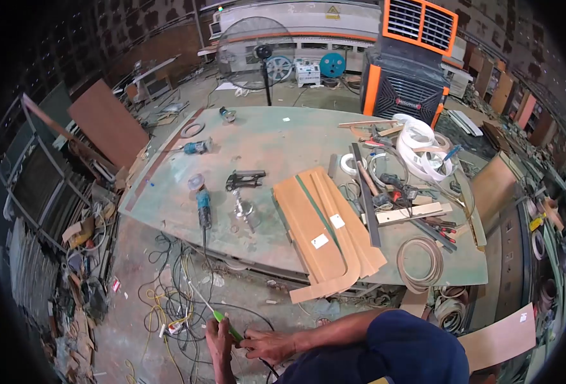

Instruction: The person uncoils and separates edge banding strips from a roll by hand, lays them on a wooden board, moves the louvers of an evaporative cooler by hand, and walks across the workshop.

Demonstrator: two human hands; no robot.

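Observation:
My left hand (218, 339) is closed round a green-handled tool (226, 325), low in the view and in front of the table. A thin pale shaft extends from the handle up and to the left. Close by on the right, my right hand (265, 345) has its fingers bent near the lower end of the green handle; what they hold, if anything, is hidden. A dark cable (271, 369) runs below my right hand. Tangled black and yellow cables (168, 307) lie on the floor to the left of both hands.
The large table (264, 137) carries stacked brown panels (305, 221), a blue power tool (203, 208), a black tool (246, 179), white edging rolls (417, 144) and a brown coil (420, 264). Behind it stand a fan (264, 52) and an orange-black machine (408, 77).

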